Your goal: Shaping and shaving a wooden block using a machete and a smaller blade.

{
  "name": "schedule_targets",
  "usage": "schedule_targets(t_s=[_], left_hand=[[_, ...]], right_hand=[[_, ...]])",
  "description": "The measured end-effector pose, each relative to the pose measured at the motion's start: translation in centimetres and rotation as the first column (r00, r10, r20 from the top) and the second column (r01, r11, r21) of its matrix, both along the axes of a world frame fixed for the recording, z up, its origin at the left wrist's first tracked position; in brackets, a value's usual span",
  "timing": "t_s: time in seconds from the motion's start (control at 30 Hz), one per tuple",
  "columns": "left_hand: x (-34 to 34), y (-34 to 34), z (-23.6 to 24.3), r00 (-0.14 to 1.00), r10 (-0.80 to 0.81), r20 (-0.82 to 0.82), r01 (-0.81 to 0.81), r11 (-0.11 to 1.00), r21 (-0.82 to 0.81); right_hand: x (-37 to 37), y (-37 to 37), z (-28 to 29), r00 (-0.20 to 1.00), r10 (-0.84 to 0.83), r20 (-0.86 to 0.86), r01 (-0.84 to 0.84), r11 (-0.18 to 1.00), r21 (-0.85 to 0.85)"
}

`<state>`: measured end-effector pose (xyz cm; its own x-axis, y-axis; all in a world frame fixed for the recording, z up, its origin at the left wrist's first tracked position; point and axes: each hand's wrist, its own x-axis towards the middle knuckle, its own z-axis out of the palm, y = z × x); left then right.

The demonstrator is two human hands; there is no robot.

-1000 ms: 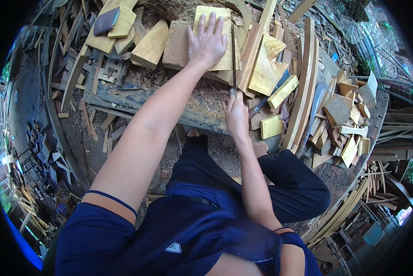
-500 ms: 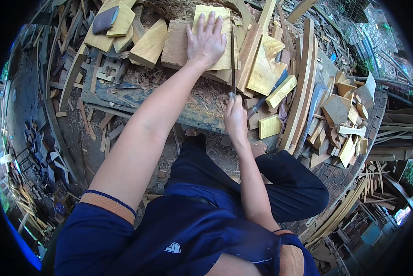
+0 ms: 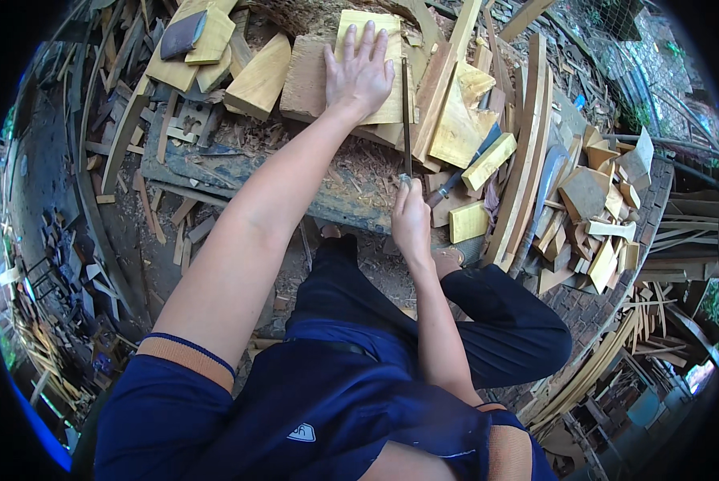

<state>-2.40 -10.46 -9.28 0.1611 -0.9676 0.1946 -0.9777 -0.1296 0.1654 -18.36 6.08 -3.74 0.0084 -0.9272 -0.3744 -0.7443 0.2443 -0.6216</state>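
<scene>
My left hand [image 3: 359, 78] lies flat with its fingers spread, pressing on a pale yellow board [image 3: 383, 96]. Beneath that board is a thick brown wood block [image 3: 305, 80]. My right hand [image 3: 411, 220] is closed round the lower end of a long, narrow, dark-bladed tool [image 3: 407, 120]. Its blade runs along the board's right edge, pointing away from me. Seen edge-on, the blade does not show whether it is a saw or a file. The fingers hide its handle.
A knife [image 3: 464, 178] with a dark handle lies right of my right hand, near small yellow blocks [image 3: 489, 160]. Long curved timbers [image 3: 528, 152] stand beyond them. Offcuts [image 3: 604, 208] are heaped at the right. More yellow pieces [image 3: 263, 76] lie left of the block.
My right hand has drawn the dark-bladed tool slightly back toward me along the board's edge. My left hand and the board have stayed put.
</scene>
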Motion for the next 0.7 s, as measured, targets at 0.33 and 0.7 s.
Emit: schedule_targets(t_s=[0.33, 0.7], left_hand=[[-0.4, -0.2, 0.1, 1.000, -0.004, 0.008, 0.004, 1.000, 0.011], [-0.7, -0.3, 0.5, 1.000, -0.012, -0.003, 0.012, 0.999, 0.048]], right_hand=[[0.9, -3.9, -0.6, 0.999, 0.033, -0.021, -0.034, 0.996, -0.077], [1.2, -5.2, -0.8, 0.997, 0.044, -0.064, -0.047, 0.997, -0.058]])
